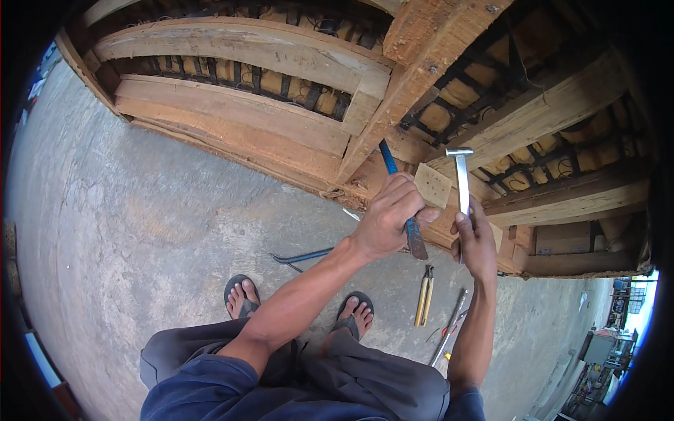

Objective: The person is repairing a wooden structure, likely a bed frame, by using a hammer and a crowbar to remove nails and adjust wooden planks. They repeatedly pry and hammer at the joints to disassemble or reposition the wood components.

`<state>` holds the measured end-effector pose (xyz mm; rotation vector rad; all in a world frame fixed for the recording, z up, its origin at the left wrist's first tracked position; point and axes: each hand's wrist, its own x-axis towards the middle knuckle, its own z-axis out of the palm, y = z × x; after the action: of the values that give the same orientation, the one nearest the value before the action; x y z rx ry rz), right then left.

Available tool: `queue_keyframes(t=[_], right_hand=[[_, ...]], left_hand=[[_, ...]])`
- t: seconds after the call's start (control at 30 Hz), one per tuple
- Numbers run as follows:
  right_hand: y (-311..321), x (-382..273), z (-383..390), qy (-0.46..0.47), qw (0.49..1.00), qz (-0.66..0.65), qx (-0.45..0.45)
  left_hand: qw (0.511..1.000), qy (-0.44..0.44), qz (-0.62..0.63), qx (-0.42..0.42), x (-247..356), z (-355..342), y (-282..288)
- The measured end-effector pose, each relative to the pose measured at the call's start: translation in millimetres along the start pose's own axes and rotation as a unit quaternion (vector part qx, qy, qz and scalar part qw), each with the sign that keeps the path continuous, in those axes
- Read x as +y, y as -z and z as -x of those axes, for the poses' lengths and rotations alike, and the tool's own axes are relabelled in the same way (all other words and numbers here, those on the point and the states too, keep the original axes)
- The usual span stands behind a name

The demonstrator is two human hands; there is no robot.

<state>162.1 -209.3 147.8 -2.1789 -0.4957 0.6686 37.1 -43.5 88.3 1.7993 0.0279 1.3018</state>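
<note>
We see the left hand (393, 216) clenched round a blue pry bar (416, 242), its fist hiding the middle, and the right hand (477, 244) gripping a silver hammer (462, 177), both before the wooden frame (239, 43), while a yellow-handled tool (421, 302) and another blue bar (309, 255) lie on the concrete floor (175, 238).

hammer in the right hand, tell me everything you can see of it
The hammer is silver and shiny, and looks like metal, with a short head set crosswise on a slim, straight shank. It is held in the grip of the right hand, which wraps its lower part and hides much of the handle. It points away from the person, head at the far end, nearly vertical in the picture. The wooden frame shows behind the head; whether they touch cannot be told.
</note>
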Motion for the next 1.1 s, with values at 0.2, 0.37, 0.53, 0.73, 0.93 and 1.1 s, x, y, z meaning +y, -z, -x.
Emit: queue_keyframes(t=[0.2,0.37,0.53,0.73,0.93,1.1], right_hand=[[-41.9,-55.2,-101.8,0.139,0.964,0.218,0.071],[-56.3,-65.1,-115.2,0.190,0.916,0.353,0.011],[-60.0,-64.3,-126.4,0.178,0.888,0.421,-0.056],[-62.0,-67.4,-123.5,0.179,0.890,0.417,-0.039],[-69.3,-64.1,-119.6,0.152,0.943,0.289,0.063],[-56.7,-63.0,-116.9,0.155,0.954,0.252,0.040]], left_hand=[[1.000,-0.001,0.010,0.018,-1.5,-2.7,-10.8],[0.999,0.007,0.002,0.032,-3.6,-12.4,-8.3],[0.999,0.015,0.006,0.047,-4.5,-15.6,-7.6],[0.998,0.028,0.008,0.049,-5.1,-15.9,-10.0],[0.995,0.038,-0.005,0.091,-2.3,-21.8,-23.1],[0.992,0.062,-0.026,0.105,-4.2,-30.2,-25.4]])
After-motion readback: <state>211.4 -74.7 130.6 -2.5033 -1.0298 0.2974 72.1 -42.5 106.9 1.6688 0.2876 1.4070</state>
